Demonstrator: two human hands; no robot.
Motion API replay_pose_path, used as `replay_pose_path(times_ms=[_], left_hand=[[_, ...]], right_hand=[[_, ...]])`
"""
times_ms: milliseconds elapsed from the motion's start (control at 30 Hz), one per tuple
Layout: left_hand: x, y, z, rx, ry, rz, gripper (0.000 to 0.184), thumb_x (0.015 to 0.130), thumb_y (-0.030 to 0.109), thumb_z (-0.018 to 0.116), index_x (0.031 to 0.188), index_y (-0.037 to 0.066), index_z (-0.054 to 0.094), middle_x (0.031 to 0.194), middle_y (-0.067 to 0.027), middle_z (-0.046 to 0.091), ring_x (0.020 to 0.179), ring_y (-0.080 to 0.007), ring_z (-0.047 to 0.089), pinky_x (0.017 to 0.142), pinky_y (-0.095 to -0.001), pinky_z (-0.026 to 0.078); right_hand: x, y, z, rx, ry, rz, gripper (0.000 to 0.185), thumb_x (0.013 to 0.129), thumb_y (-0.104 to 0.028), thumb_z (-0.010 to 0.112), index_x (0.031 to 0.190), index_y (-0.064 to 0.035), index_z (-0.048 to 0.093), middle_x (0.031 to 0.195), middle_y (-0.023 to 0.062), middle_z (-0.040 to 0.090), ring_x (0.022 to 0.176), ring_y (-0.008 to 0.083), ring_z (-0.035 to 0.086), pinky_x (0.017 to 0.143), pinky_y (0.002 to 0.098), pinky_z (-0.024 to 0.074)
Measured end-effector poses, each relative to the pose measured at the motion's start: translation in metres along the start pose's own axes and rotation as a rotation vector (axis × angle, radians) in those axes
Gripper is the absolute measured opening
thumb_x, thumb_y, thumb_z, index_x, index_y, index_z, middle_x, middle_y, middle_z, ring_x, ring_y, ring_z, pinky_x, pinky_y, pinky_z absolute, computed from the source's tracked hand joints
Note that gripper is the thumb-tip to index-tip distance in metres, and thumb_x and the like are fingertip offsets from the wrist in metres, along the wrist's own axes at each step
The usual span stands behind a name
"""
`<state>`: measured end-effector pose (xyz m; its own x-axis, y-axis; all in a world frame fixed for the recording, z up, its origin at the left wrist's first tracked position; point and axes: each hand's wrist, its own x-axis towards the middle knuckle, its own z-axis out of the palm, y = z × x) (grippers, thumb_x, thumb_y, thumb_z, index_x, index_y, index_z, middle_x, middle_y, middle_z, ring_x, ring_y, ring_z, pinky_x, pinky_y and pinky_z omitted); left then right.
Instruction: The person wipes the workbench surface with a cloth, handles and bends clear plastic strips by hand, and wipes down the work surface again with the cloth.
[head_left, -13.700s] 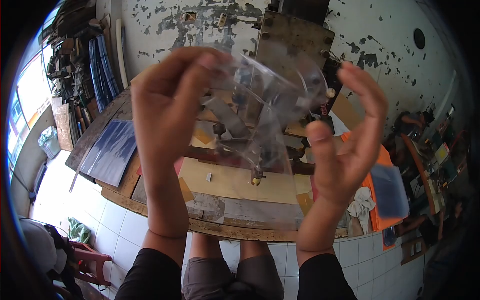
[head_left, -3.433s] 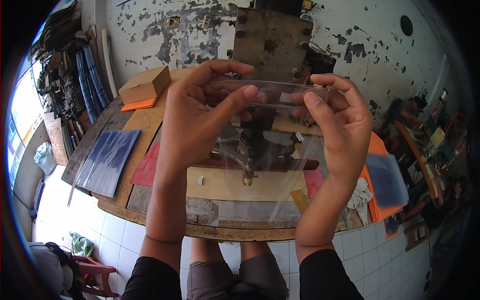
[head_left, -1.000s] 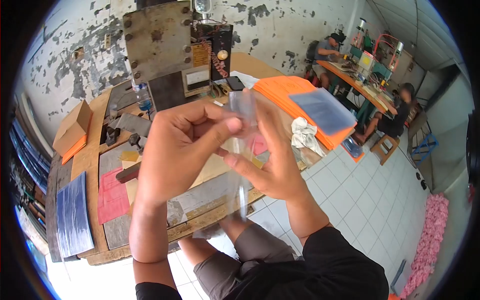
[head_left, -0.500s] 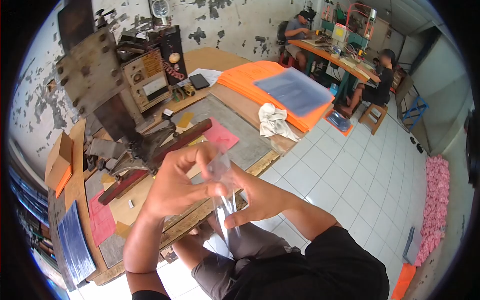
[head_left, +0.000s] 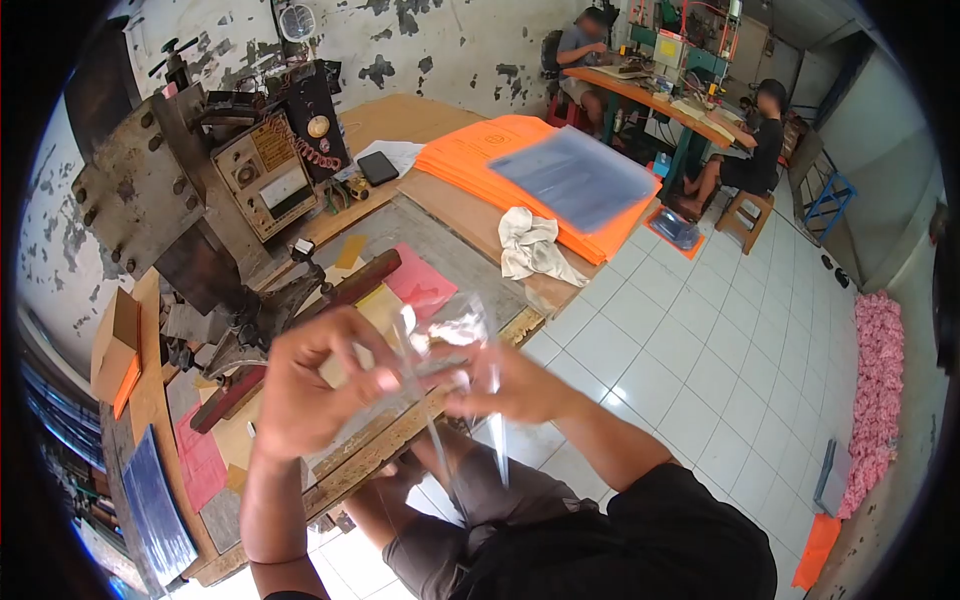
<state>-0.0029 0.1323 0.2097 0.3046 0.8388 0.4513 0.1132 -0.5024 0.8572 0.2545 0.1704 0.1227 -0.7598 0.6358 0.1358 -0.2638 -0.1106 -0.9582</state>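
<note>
A clear plastic sheet [head_left: 455, 335], folded or curled with bright glints, hangs between my hands over the table's front edge and my lap. My left hand [head_left: 325, 380] pinches its left side between thumb and fingers. My right hand [head_left: 515, 385] is closed on its right side, its fingertips partly seen through the plastic and blurred. Beyond the hands, a press machine [head_left: 150, 190] stands over a dark red bar [head_left: 300, 340]. A pink sheet [head_left: 420, 278] lies on the grey table surface behind the plastic.
Orange sheets [head_left: 450, 150] carry a stack of clear plastic [head_left: 575, 180]; a white cloth [head_left: 530, 245] lies beside them. A phone [head_left: 377, 168] and a box [head_left: 117, 345] are on the table. Two people [head_left: 583, 60] [head_left: 760, 140] sit at a far bench. A stool [head_left: 745, 220] stands on the floor.
The view has swung right and downward. My hands have come lower and nearer my lap with the plastic, which was spread wide before, then narrow, and now opens out somewhat between them.
</note>
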Motion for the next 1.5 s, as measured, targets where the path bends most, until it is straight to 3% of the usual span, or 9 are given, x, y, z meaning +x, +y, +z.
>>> replay_pose_path(times_ms=[100,200,367,667,967,1067,1167,1333,1500], left_hand=[[0.003,0.016,-0.014,0.075,0.256,-0.070,0.031,0.094,0.009,0.087,0.084,0.006,0.057,0.085,-0.0042,0.072,0.081,-0.0100,0.067,0.075,-0.0274,0.053],[0.009,0.022,-0.025,0.310,0.396,-0.248,0.029,0.095,0.010,0.086,0.087,0.005,0.058,0.079,-0.0030,0.071,0.072,-0.0069,0.064,0.065,-0.0272,0.053],[0.015,-0.001,-0.023,0.959,0.555,0.049,0.042,0.090,0.016,0.088,0.126,0.009,0.067,0.080,-0.0016,0.075,0.059,-0.0131,0.066,0.058,-0.0284,0.050],[-0.009,0.058,-0.039,0.744,0.615,0.134,0.028,0.092,0.007,0.084,0.118,0.005,0.073,0.079,-0.0033,0.076,0.062,-0.0047,0.060,0.056,-0.0231,0.042],[-0.023,0.073,-0.071,0.760,0.818,0.167,0.025,0.098,0.010,0.081,0.121,0.004,0.074,0.081,0.0022,0.071,0.070,-0.0022,0.062,0.060,-0.0187,0.041],[-0.031,0.079,-0.082,0.781,0.858,0.175,0.025,0.099,0.013,0.080,0.121,0.003,0.074,0.083,0.0010,0.073,0.071,-0.0027,0.063,0.061,-0.0193,0.042],[-0.040,0.085,-0.092,0.778,0.893,0.214,0.021,0.103,0.013,0.076,0.120,0.000,0.074,0.085,-0.0022,0.074,0.073,-0.0046,0.065,0.063,-0.0208,0.046],[-0.053,0.094,-0.109,0.810,0.998,0.225,0.021,0.107,0.014,0.071,0.120,-0.001,0.074,0.087,-0.0044,0.075,0.078,-0.0060,0.068,0.065,-0.0210,0.047],[-0.058,0.096,-0.117,0.878,1.033,0.196,0.028,0.112,0.022,0.065,0.124,-0.001,0.074,0.084,-0.0051,0.073,0.073,-0.0071,0.064,0.065,-0.0234,0.049]], right_hand=[[-0.002,-0.002,-0.039,-0.059,0.291,-0.092,0.060,0.100,-0.001,0.070,0.155,-0.0020,0.045,0.122,0.0192,0.075,0.114,0.0303,0.077,0.090,0.0386,0.0639],[-0.005,-0.028,-0.070,-0.147,0.436,-0.079,0.051,0.100,-0.002,0.069,0.148,-0.0020,0.051,0.118,0.0206,0.076,0.104,0.0316,0.080,0.088,0.0388,0.0646],[0.017,-0.079,-0.136,-0.284,0.522,-0.078,0.039,0.101,-0.004,0.068,0.139,0.0008,0.060,0.124,0.0238,0.076,0.106,0.0341,0.080,0.092,0.0417,0.0650],[0.035,-0.112,-0.399,0.058,0.968,-0.314,0.056,0.112,-0.008,0.048,0.165,0.0036,0.031,0.151,0.0302,0.061,0.135,0.0434,0.066,0.119,0.0508,0.0523],[0.015,-0.082,-0.519,-0.220,1.226,0.030,0.059,0.116,-0.024,0.049,0.167,-0.0012,0.029,0.145,0.0295,0.064,0.112,0.0432,0.077,0.093,0.0487,0.0679],[0.014,-0.082,-0.556,-0.383,1.295,0.050,0.059,0.110,-0.028,0.062,0.161,-0.0037,0.043,0.138,0.0268,0.067,0.117,0.0403,0.074,0.095,0.0535,0.0640],[0.054,-0.085,-0.457,-1.669,2.217,-0.073,0.055,0.099,-0.025,0.076,0.147,-0.0043,0.058,0.131,0.0248,0.069,0.125,0.0422,0.066,0.109,0.0571,0.0524],[0.151,-0.062,-0.400,-1.850,1.117,-0.617,0.046,0.092,-0.023,0.080,0.133,-0.0060,0.070,0.134,0.0203,0.069,0.132,0.0402,0.060,0.113,0.0532,0.0457],[0.298,0.032,-0.314,-1.705,0.419,-0.184,0.051,0.099,-0.035,0.071,0.142,-0.0083,0.066,0.146,0.0203,0.064,0.138,0.0402,0.058,0.115,0.0512,0.0474]])
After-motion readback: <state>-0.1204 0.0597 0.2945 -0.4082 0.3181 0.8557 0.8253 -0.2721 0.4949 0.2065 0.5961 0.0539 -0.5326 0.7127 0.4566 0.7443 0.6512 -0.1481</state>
